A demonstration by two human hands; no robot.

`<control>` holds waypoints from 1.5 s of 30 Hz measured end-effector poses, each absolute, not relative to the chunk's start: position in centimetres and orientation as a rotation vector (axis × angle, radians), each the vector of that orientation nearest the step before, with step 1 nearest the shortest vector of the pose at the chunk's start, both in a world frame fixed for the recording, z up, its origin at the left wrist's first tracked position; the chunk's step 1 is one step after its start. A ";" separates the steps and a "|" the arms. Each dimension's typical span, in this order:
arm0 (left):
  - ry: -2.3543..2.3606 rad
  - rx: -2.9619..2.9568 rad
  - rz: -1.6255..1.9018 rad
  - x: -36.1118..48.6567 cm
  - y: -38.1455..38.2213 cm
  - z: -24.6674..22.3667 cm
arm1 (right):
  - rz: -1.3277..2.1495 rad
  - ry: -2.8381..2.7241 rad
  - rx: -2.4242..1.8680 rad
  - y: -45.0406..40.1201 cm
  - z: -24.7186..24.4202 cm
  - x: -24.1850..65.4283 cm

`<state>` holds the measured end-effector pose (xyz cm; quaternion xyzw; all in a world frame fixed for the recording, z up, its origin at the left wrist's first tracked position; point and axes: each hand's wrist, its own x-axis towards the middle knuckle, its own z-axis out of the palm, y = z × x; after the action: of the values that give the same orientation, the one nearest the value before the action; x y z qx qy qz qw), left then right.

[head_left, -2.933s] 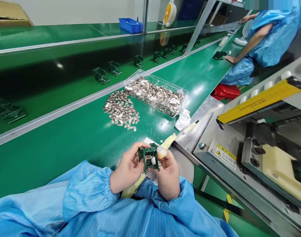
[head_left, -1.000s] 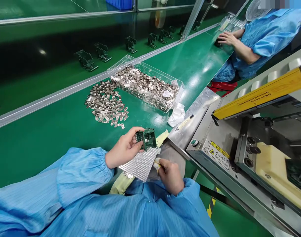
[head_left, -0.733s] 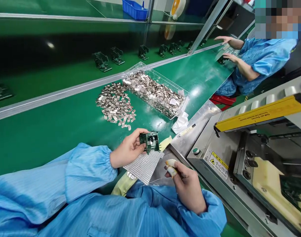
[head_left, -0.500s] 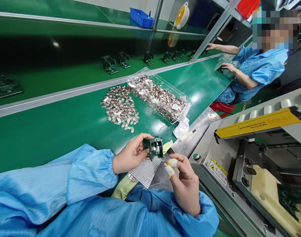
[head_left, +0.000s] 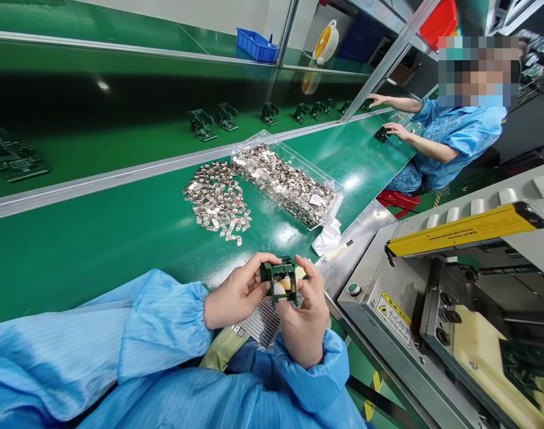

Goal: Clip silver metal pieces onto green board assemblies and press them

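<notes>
My left hand (head_left: 238, 296) grips a dark green plastic frame (head_left: 266, 273) by its left side, thumb in front and fingers behind. My right hand (head_left: 305, 319) is closed about the frame's right side and lower edge. White and yellowish coverings on its fingertips show through the frame's opening. Any small piece between those fingertips is hidden. Below the frame lies a silver textured sheet (head_left: 260, 323) near my lap. Beyond my hands, a loose pile of small metal pieces (head_left: 220, 199) sits on the green table (head_left: 133, 256).
A clear plastic box (head_left: 338, 199) full of metal pieces stands beside the pile. White cloth (head_left: 328, 237) lies at its near corner. A machine with a yellow bar (head_left: 463, 229) stands at right. Several green frames (head_left: 202, 125) line the belt behind. A co-worker (head_left: 463, 128) sits far right.
My right hand has moved left and up from beside the frame onto it, its fingertips now at the opening. The co-worker's near hand has shifted left with a dark part.
</notes>
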<state>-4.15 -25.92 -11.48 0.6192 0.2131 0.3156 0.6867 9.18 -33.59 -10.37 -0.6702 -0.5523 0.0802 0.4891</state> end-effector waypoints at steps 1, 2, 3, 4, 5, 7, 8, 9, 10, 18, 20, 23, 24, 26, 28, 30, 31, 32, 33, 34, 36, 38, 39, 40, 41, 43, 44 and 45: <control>0.483 1.402 0.706 -4.2 -26.0 -11.4 | 0.183 -1.347 -1.632 -33.6 -10.3 9.2; 0.489 1.417 0.706 -4.2 -26.0 -11.3 | 0.187 -1.348 -1.635 -33.6 -10.2 9.2; 0.494 1.434 0.705 -4.2 -26.0 -11.3 | 0.206 -1.343 -1.637 -33.6 -10.1 9.2; 0.499 1.453 0.703 -4.3 -26.0 -11.2 | 0.239 -1.329 -1.640 -33.6 -10.1 9.3; 0.501 1.474 0.702 -4.3 -26.0 -11.2 | 0.285 -1.308 -1.642 -33.6 -10.0 9.3; 0.497 1.520 0.717 -4.5 -26.0 -11.2 | 0.396 -1.225 -1.631 -33.7 -10.0 9.2; 0.495 1.546 0.728 -4.6 -26.0 -11.3 | 0.461 -1.160 -1.610 -33.6 -10.1 9.1; 0.495 1.571 0.738 -4.6 -26.1 -11.3 | 0.530 -1.082 -1.577 -33.6 -10.3 9.0; 0.497 1.592 0.740 -4.7 -26.1 -11.4 | 0.601 -0.998 -1.532 -33.5 -10.5 8.9; 0.524 1.524 0.662 -4.8 -26.1 -10.2 | 0.843 -0.986 -1.209 -35.2 -10.3 10.7; 0.517 1.593 0.584 -4.7 -26.4 -8.9 | 0.773 -1.168 -1.240 -36.7 -9.6 11.8; 0.437 1.844 0.398 -3.4 -26.5 -6.2 | 0.627 -1.298 -1.286 -39.6 -8.7 13.5; 0.342 1.912 0.305 -2.4 -26.2 -5.2 | 0.579 -1.281 -1.288 -40.7 -8.4 14.2; 0.067 1.973 0.110 0.8 -25.6 -3.0 | 0.514 -1.188 -1.289 -43.4 -7.6 16.2; -0.161 2.011 0.037 5.6 -25.5 -0.9 | 0.405 -1.038 -1.324 -46.9 -6.7 18.7; -0.226 2.085 0.173 11.5 -26.9 0.6 | 0.116 -0.807 -1.394 -50.8 -5.7 21.4; -0.215 2.124 0.282 14.5 -28.0 1.1 | -0.099 -0.663 -1.413 -52.7 -5.3 22.7; -0.210 2.160 0.359 17.4 -29.5 1.3 | -0.303 -0.536 -1.413 -54.4 -4.9 24.0; -0.211 2.196 0.391 20.1 -31.0 1.3 | -0.468 -0.433 -1.408 -55.8 -4.7 25.3; -0.208 2.215 0.381 22.5 -32.5 1.2 | -0.586 -0.364 -1.404 -57.0 -4.5 26.4; -0.158 2.216 0.317 26.2 -35.0 0.8 | -0.665 -0.326 -1.427 -58.5 -4.3 28.5; -0.084 2.177 0.287 28.2 -36.3 0.6 | -0.615 -0.362 -1.491 -59.0 -4.2 30.4; -0.052 2.135 0.307 28.5 -36.3 0.6 | -0.571 -0.392 -1.525 -58.9 -4.1 31.3; -0.031 2.081 0.338 28.3 -36.0 0.7 | -0.519 -0.433 -1.559 -58.6 -4.0 32.2; -0.017 2.016 0.370 27.6 -35.3 0.8 | -0.466 -0.478 -1.594 -58.2 -3.9 33.1; -0.001 1.877 0.383 24.9 -33.0 1.1 | -0.379 -0.596 -1.682 -57.1 -3.3 34.6; 0.008 1.835 0.365 23.0 -31.6 1.1 | -0.330 -0.675 -1.742 -56.5 -3.0 35.3; 0.011 1.825 0.313 20.9 -30.2 1.0 | -0.274 -0.763 -1.811 -55.9 -2.6 35.8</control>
<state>20.89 -30.18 0.99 0.7875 0.0046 0.1349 0.6013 35.77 -55.85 -2.60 -0.7640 -0.3219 -0.1155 0.5472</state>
